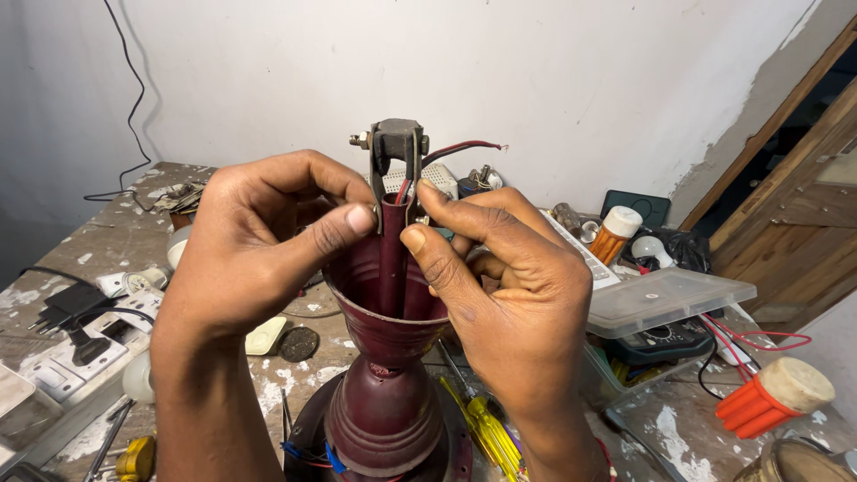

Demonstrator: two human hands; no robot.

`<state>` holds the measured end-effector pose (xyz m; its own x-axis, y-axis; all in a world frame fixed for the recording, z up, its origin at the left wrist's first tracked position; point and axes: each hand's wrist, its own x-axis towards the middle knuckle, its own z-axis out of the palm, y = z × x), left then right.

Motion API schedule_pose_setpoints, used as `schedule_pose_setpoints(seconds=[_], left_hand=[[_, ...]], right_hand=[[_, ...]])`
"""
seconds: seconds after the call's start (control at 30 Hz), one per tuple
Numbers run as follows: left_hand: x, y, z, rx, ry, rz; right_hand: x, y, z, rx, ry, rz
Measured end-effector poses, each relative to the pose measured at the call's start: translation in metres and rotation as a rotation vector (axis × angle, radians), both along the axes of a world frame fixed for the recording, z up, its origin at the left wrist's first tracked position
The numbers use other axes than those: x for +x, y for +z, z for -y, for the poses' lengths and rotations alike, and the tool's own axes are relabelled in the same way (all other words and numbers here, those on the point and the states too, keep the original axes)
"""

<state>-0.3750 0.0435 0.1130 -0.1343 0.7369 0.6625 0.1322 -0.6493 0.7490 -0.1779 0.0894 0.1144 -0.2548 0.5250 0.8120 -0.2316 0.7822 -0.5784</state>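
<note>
Setting: a paint-spattered workbench (116,241) against a white plastered wall (536,80), with a wooden door frame (803,205) at the right.
Main object: a dark red metal housing (386,393) stands upright at the bench's near edge, its cup-shaped top open, a dark red tube (393,259) rising from inside.
Top fitting: a grey metal bracket (397,147) sits on the tube's upper end, a red and black wire (464,145) sticking out to the right.
Left hand: the left hand (259,250) pinches the tube just under the bracket, thumb and forefinger closed on it.
Right hand: the right hand (500,286) grips the same spot from the other side, fingertips pressed to the bracket's lower edge.
Nearby: yellow screwdrivers (486,428) lie beside the base; a clear plastic box (669,299) and an orange capped part (775,397) lie to the right; a white socket strip (80,344) lies at left.
</note>
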Motion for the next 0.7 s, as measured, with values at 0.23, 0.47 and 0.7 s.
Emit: schedule_pose_setpoints(seconds=[0.23,0.47,0.7], left_hand=[[-0.001,0.001,-0.002,0.076,-0.036,0.004],[-0.011,0.006,0.003,-0.077,-0.045,-0.048],[-0.006,0.007,0.005,-0.067,-0.072,-0.038]], right_hand=[[-0.002,0.001,-0.001,-0.039,0.045,-0.019],[-0.005,0.007,0.001,-0.028,0.041,-0.013],[-0.01,0.008,0.007,-0.019,-0.04,-0.01]])
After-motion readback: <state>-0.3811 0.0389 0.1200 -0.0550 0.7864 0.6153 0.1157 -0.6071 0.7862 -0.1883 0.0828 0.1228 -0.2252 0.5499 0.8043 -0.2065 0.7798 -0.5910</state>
